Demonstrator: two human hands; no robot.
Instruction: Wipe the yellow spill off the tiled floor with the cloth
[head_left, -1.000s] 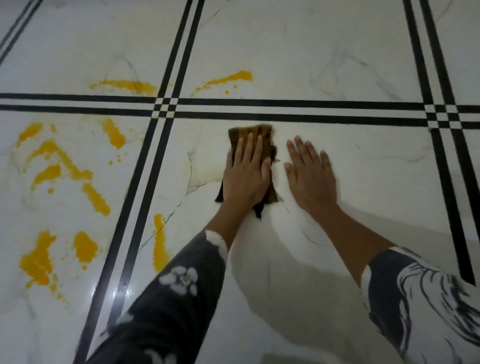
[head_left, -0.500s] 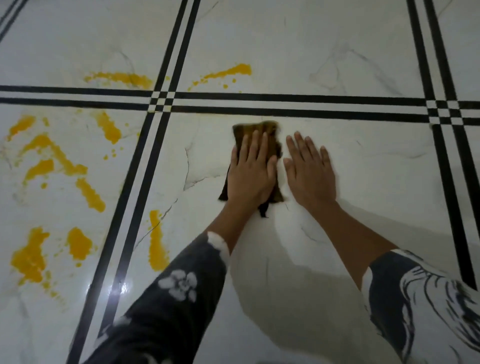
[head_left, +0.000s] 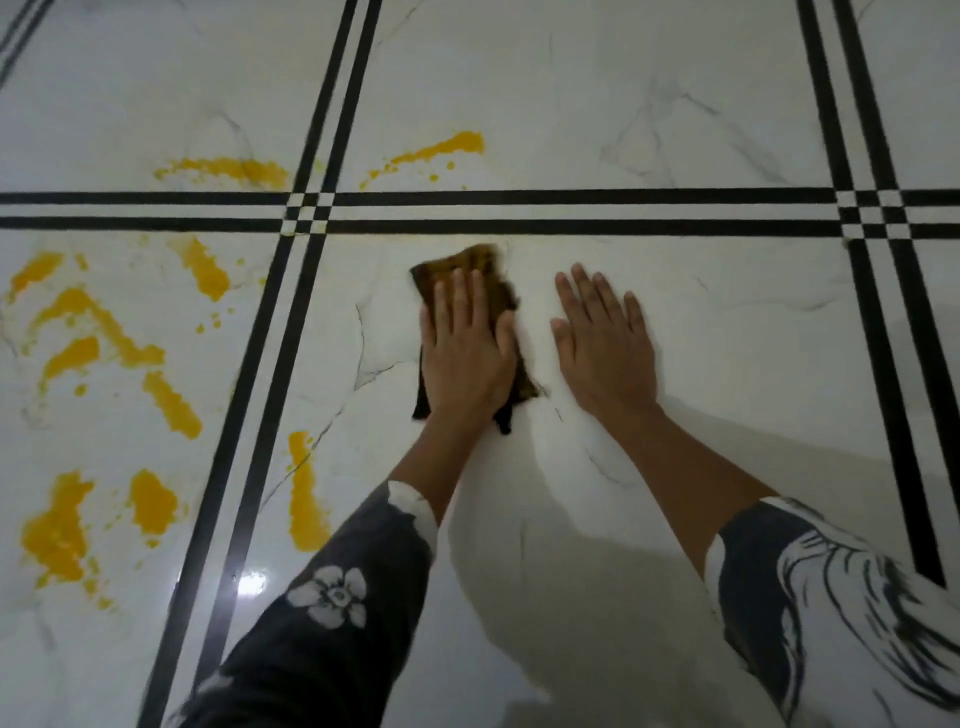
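Dark floral-print sleeves, possibly a tunic's, over both forearms.

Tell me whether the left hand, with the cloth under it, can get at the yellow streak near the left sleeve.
Probably yes. The left hand presses the cloth flat on bare tile, and the yellow streak lies on the same tile, nearer the person and to the left. Only open floor lies between; the right hand rests on the other side.

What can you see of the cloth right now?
The cloth is a small, dark brown rag, soft-looking and folded or bunched, with a frayed tail at its near end. It lies flat on the white tiled floor, just below the black double line. The left hand presses palm-down on it, covering its middle. The right hand rests beside it, apart. Its far edge looks motion-blurred.
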